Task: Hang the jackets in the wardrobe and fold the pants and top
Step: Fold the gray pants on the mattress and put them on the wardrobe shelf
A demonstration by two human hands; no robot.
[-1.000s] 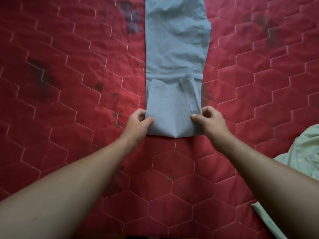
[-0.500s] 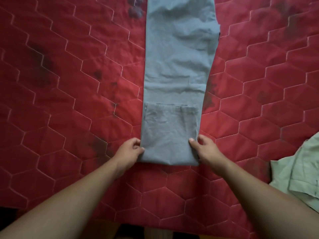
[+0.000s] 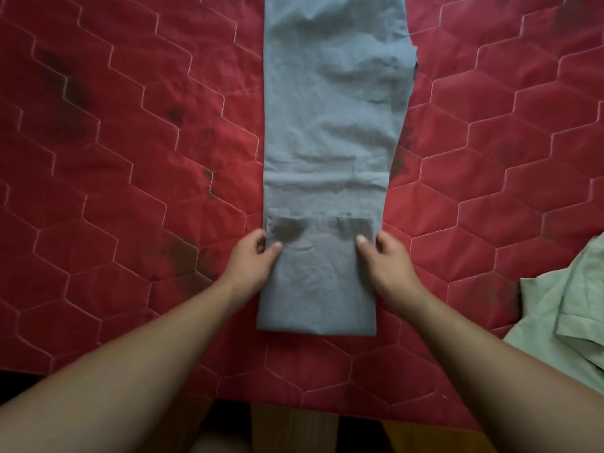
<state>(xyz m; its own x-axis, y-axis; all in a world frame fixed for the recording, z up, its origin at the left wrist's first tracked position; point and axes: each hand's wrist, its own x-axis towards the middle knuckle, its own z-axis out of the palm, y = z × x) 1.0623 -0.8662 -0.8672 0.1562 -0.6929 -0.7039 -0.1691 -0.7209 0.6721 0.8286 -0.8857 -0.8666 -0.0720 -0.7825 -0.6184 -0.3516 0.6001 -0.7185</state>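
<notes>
View from the head camera, looking down along both of my forearms. The grey-blue pants [image 3: 330, 125] lay flat and lengthwise on the red quilted cover [image 3: 130, 158], running from just in front of me to the top edge of the view, which cut off their far end. The near end was doubled back over the rest, forming a folded panel [image 3: 317, 289] whose crease faced me and whose hem lay across the garment just beyond my thumbs. My left hand [image 3: 251, 261] gripped the left edge of that panel near its hem: the thumb lay on top of the cloth and the fingers were curled round the edge, their tips hidden. My right hand [image 3: 389, 264] held the right edge at the same level in the mirrored grip, thumb on top and fingers curled at the side. Both hands were thus closed on the pants, one on each side, with the panel's width between them. Beyond the panel the cloth showed shallow wrinkles. The cover bore pale stitching in a hexagon pattern and several dark blotches. The pale green top [image 3: 565, 315] lay crumpled on the cover at the right edge of the view, well apart from the pants. The cover's near edge ran across the bottom of the view; what lay below it was too dark to tell.
</notes>
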